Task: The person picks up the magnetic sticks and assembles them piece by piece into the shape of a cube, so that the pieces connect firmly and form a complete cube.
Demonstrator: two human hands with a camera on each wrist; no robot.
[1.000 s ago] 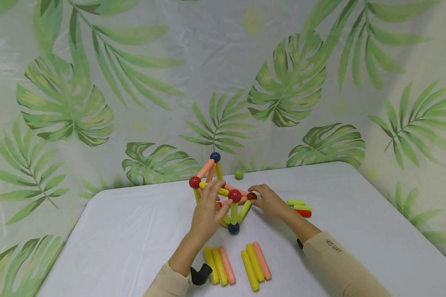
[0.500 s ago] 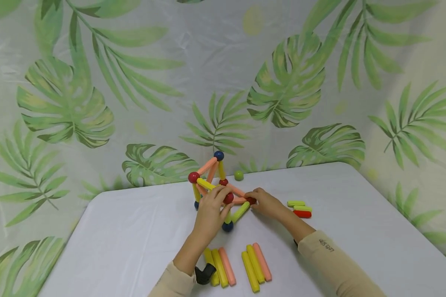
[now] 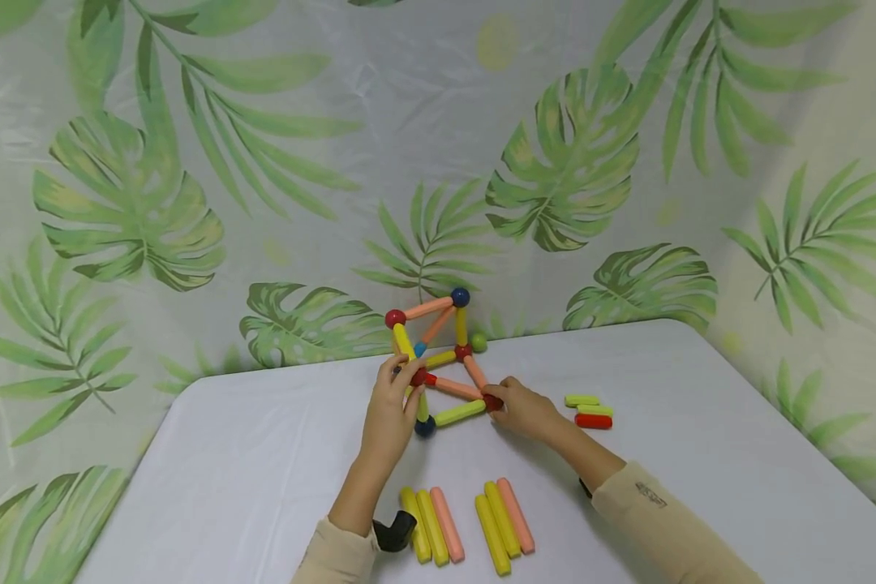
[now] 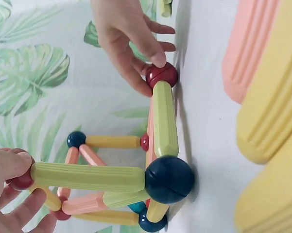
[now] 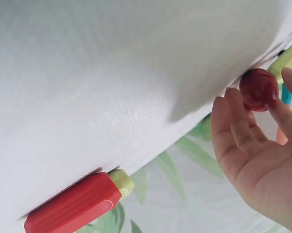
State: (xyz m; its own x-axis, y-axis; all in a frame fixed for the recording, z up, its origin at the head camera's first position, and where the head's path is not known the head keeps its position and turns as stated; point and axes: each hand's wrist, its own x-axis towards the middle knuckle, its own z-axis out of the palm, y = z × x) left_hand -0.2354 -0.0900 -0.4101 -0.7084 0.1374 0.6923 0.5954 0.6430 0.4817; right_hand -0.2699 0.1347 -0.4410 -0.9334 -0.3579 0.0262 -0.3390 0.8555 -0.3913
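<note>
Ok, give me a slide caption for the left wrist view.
Left hand holds one red ball, right hand another red ball; light-green sticks join both to a dark blue ball.

The exact sort of room cannot be told, but it looks like an indoor play corner: a white worktop (image 3: 263, 462) under the hands (image 3: 524, 408), leaf-patterned cloth (image 3: 299, 203) beyond them, a ball-and-stick toy (image 3: 461, 413) between.

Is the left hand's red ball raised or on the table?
Raised: the left hand holds the red ball atop a green stick, above a blue ball.
</note>
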